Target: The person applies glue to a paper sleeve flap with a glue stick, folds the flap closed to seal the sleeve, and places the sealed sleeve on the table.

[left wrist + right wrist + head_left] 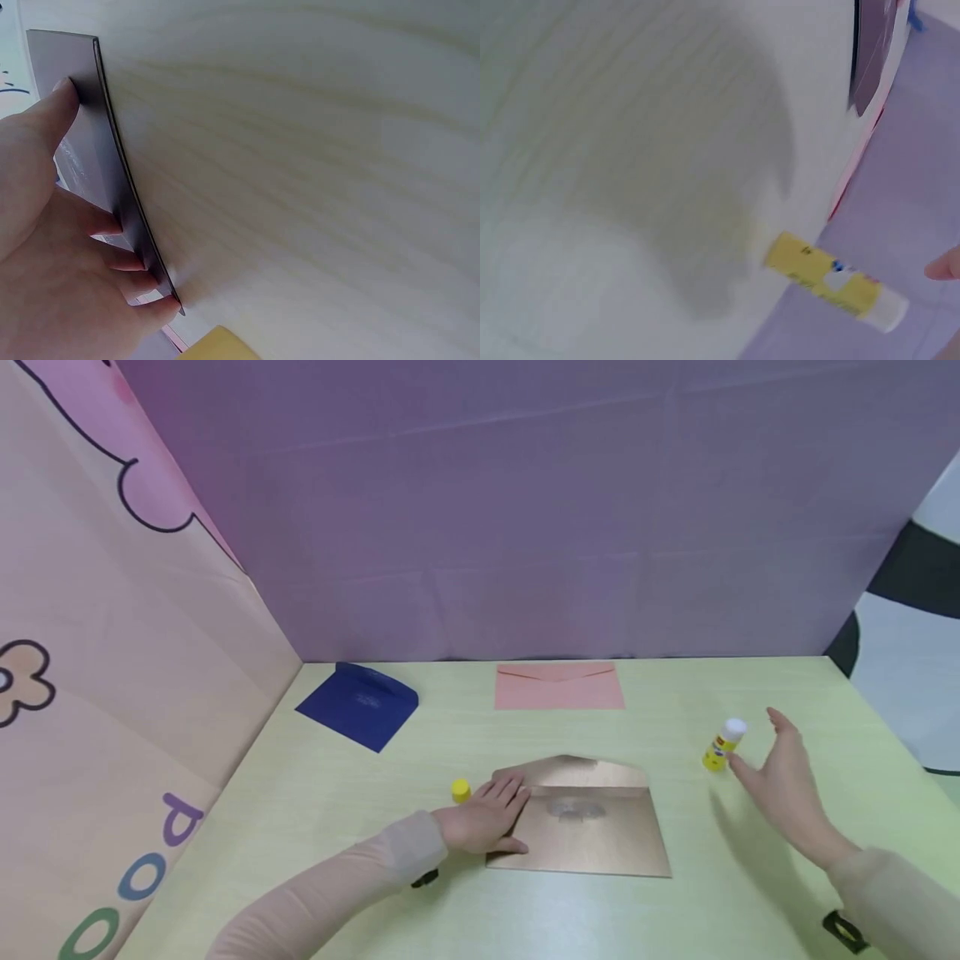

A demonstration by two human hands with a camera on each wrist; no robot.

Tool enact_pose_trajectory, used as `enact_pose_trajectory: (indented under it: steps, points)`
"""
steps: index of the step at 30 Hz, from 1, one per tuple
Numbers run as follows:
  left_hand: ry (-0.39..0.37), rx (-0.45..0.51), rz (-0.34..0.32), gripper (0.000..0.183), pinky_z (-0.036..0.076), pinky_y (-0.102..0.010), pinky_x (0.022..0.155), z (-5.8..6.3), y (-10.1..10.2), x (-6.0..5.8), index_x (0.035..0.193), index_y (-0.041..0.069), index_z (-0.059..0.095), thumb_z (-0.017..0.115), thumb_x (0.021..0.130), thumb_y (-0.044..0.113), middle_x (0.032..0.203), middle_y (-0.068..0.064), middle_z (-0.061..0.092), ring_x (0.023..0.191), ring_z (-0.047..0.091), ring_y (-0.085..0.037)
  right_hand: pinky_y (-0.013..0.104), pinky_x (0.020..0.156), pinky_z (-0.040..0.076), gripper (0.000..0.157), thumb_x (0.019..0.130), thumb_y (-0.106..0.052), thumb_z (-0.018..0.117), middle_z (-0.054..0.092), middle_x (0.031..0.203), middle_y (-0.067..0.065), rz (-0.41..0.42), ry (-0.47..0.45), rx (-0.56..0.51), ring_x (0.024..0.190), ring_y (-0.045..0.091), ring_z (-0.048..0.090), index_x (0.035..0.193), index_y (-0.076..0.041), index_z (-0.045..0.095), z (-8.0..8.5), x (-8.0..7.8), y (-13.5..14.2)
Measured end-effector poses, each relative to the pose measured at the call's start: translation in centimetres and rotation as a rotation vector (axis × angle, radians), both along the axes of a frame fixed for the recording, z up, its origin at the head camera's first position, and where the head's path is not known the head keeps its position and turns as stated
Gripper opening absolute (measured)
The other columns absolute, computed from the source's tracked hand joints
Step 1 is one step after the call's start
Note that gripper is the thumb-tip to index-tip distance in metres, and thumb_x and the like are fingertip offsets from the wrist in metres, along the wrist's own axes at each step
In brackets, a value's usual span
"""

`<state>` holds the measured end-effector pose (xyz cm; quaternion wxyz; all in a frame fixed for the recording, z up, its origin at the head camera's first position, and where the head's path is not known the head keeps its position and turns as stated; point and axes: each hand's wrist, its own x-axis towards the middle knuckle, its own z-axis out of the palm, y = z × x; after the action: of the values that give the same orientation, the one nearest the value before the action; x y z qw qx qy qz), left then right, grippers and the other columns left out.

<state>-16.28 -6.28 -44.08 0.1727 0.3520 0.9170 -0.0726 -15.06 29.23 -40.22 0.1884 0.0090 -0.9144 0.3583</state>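
A gold-brown envelope [592, 839] lies on the table with its flap unfolded toward the back; a shiny patch shows on its body. My left hand [483, 818] rests flat across its left edge, fingers spread and thumb [56, 112] on the surface. Beside that hand sits a small yellow cap [461, 790]. To the right, a yellow glue stick [722, 747] stands on the table, its white end up. Next to it my right hand [787, 793] has thumb and fingers wide apart, the thumb overlapping the stick's edge in the head view; a gap separates the fingertip and stick in the right wrist view.
A dark blue envelope [352, 710] lies at the back left of the table [352, 793], and a pink envelope [558, 689] at the back middle. A purple cloth backdrop [480, 527] rises along the back edge, with a printed sheet [135, 693] along the left side.
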Motion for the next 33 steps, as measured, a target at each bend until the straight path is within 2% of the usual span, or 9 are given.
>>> enact_pose_trajectory:
  steps: [2,6,9,14,17,24,33]
  points:
    - [0.001,0.001,0.0,0.079,0.013,-0.035,0.108,0.0,0.0,0.0,0.142,0.009,0.013,0.033,0.085,0.06,0.148,-0.011,0.003,0.135,0.002,-0.022,0.061,0.093,0.022,0.074,0.075,0.005,0.059,0.024,0.123,0.045,0.004,0.079,0.049,0.111,0.057,0.026,0.132,0.016,0.013,0.3,0.3,-0.6]
    - [-0.002,0.003,0.003,0.079,0.013,-0.035,0.108,0.0,0.0,0.0,0.142,0.009,0.013,0.033,0.085,0.06,0.148,-0.011,0.003,0.135,0.002,-0.022,0.06,0.091,0.025,0.071,0.069,0.009,0.062,0.032,0.118,0.042,0.061,0.223,0.129,0.106,0.055,0.032,0.127,0.017,0.023,0.5,0.6,-1.8]
    - [-0.008,0.004,0.004,0.079,0.013,-0.035,0.108,0.0,0.0,0.0,0.142,0.009,0.013,0.033,0.085,0.059,0.148,-0.011,0.003,0.135,0.002,-0.022,0.059,0.092,0.026,0.07,0.068,0.009,0.063,0.034,0.12,0.039,0.124,0.263,0.166,0.106,0.053,0.034,0.127,0.016,0.025,0.3,0.8,-2.8]
    - [-0.003,-0.001,-0.002,0.079,0.013,-0.035,0.108,0.1,0.0,0.0,0.142,0.009,0.013,0.033,0.085,0.06,0.148,-0.011,0.003,0.135,0.002,-0.022,0.055,0.096,0.025,0.068,0.072,0.003,0.063,0.032,0.127,0.034,0.264,0.266,0.261,0.112,0.049,0.032,0.129,0.012,0.028,-0.3,0.9,-4.2]
    - [0.004,-0.001,-0.005,0.079,0.013,-0.035,0.108,0.1,0.0,0.0,0.142,0.009,0.013,0.033,0.085,0.06,0.148,-0.011,0.004,0.135,0.003,-0.022,0.054,0.094,0.028,0.066,0.074,-0.001,0.064,0.033,0.129,0.031,0.341,0.237,0.322,0.113,0.047,0.033,0.129,0.012,0.03,-0.7,0.8,-5.1]
    - [0.004,0.02,-0.002,0.079,0.015,-0.035,0.108,0.2,0.0,0.0,0.142,0.009,0.015,0.036,0.085,0.059,0.148,-0.011,0.006,0.135,0.004,-0.022,0.056,0.093,0.03,0.068,0.078,-0.015,0.065,0.031,0.133,0.029,0.475,0.039,0.441,0.118,0.044,0.033,0.131,0.009,0.03,-1.9,0.6,-6.7]
    - [0.022,0.031,0.002,0.08,0.017,-0.036,0.107,0.6,0.3,0.2,0.141,0.008,0.02,0.039,0.083,0.059,0.147,-0.012,0.01,0.134,0.009,-0.023,0.053,0.094,0.031,0.072,0.077,-0.026,0.066,0.032,0.133,0.029,0.569,-0.062,0.56,0.118,0.045,0.034,0.13,0.009,0.033,-3.3,0.5,-7.0]
